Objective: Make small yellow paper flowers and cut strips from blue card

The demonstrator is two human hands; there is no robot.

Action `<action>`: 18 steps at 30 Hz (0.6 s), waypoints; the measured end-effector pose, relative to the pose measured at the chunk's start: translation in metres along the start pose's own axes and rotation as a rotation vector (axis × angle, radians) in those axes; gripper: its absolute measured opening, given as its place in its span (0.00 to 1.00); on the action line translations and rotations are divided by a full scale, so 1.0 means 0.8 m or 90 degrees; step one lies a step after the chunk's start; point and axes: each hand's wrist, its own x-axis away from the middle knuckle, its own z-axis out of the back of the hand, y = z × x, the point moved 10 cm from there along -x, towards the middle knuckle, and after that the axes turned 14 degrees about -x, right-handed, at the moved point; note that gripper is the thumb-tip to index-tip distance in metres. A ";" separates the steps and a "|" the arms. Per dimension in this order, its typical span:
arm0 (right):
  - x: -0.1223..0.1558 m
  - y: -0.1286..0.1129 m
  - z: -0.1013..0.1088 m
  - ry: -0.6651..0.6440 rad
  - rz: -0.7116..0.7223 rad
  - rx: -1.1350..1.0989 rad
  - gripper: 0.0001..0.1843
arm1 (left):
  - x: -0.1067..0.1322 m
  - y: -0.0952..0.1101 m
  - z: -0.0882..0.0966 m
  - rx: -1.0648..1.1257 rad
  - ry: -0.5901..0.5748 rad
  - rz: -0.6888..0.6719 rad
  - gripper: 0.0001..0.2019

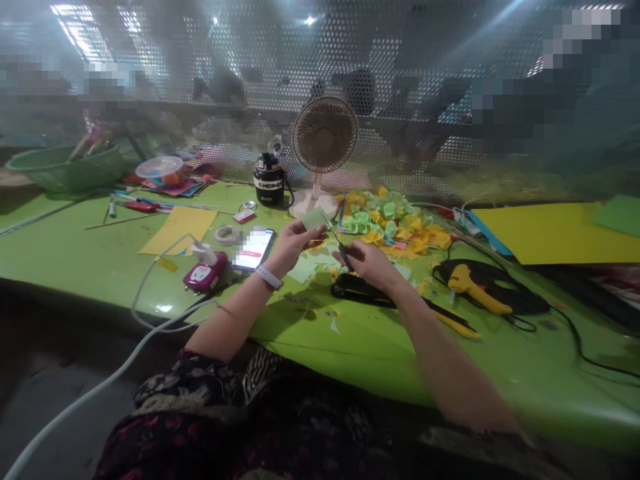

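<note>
Between the fingers of my left hand [296, 241] is a small piece of light green paper [315, 218], raised over the table. My right hand [369, 261] is closed round the dark handles of a pair of scissors [343, 249], whose blades point up and left at the paper's right edge. Pale green paper pieces [301, 269] lie on the table below my hands. Behind them is a heap of crumpled green and yellow-orange paper pieces [390, 220]. A black and yellow long-handled tool [360, 289] lies under my right wrist.
A small fan [325, 137] and a black bottle [269, 181] stand at the back. Left are a lit phone [253, 249], a tape roll [227, 234], a purple socket block [205, 272] with a white cable, and yellow paper [177, 230]. A yellow glue gun [477, 290] lies right.
</note>
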 end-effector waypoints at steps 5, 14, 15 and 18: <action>0.001 -0.005 0.000 0.003 0.013 -0.004 0.29 | -0.001 -0.001 0.002 -0.016 0.006 0.004 0.22; 0.001 -0.001 0.001 0.004 0.000 -0.004 0.30 | -0.002 -0.002 0.001 -0.015 0.004 0.009 0.20; 0.000 0.000 0.002 0.006 0.002 -0.001 0.30 | -0.002 -0.003 0.002 -0.016 0.004 0.011 0.20; -0.001 0.000 0.002 0.011 0.008 0.010 0.30 | -0.003 -0.002 0.001 -0.010 -0.002 0.011 0.20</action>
